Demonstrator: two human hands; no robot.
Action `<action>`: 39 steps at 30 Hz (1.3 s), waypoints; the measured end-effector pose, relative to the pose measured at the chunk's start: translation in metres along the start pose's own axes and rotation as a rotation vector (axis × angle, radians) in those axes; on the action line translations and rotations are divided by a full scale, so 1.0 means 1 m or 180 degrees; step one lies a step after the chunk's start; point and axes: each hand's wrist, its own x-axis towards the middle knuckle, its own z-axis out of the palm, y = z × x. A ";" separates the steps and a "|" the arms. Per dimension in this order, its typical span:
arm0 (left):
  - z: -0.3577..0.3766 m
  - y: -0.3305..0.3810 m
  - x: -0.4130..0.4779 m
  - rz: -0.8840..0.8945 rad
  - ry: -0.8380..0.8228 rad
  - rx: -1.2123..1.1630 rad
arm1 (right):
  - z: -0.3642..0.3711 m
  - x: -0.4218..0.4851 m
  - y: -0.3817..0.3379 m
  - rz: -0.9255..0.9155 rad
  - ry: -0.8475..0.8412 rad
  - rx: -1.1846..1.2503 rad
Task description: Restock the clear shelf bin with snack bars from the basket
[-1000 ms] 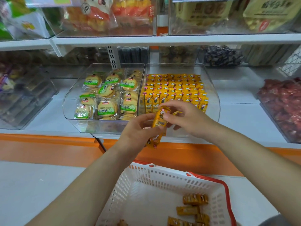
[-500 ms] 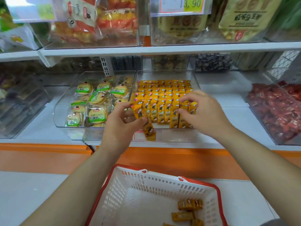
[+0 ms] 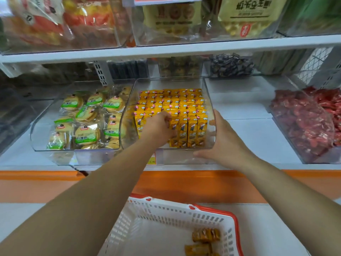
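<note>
White shop shelf (image 3: 239,111) is running across mid-frame, w/ an orange strip below. Upper shelf (image 3: 166,50) is carrying bagged snacks. Clear bin (image 3: 209,100) at centre is holding upright rows of yellow bars (image 3: 184,108). Bin at left is holding green-label cookies (image 3: 85,134), bin at right red sweets (image 3: 304,122). Red-rimmed basket (image 3: 184,215), bottom centre, is holding a few more bars. Tag (image 3: 152,158) under bin: print too blurred. Left hand (image 3: 158,128) is curling onto front-row bars, grip unclear. Right hand (image 3: 221,143) is lying flat on bin's right front corner.
</note>
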 end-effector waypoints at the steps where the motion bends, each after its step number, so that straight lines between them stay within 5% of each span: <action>1: 0.002 -0.001 0.002 -0.0080 0.0010 0.0071 | 0.002 0.000 0.002 -0.0021 0.0008 -0.0015; 18: -0.014 0.004 0.002 -0.0259 -0.0550 0.0355 | 0.011 -0.007 0.000 0.0335 0.0055 -0.0301; 23: -0.045 0.011 -0.039 0.0050 -0.0570 0.0620 | -0.015 -0.023 -0.020 0.1030 -0.0017 -0.1341; 27: -0.074 -0.003 -0.105 0.0673 -0.0393 0.0189 | -0.033 -0.049 -0.035 0.1016 -0.0130 -0.1541; 30: -0.075 -0.031 -0.154 0.0769 -0.0652 0.0176 | -0.019 -0.074 -0.040 0.0811 -0.0557 -0.1445; 34: -0.033 -0.077 -0.185 0.0289 -0.1757 0.0739 | 0.033 -0.098 -0.024 0.0467 -0.1313 -0.1398; 39: 0.053 -0.140 -0.203 -0.0188 -0.2321 0.1351 | 0.118 -0.120 0.035 0.0675 -0.2220 -0.1209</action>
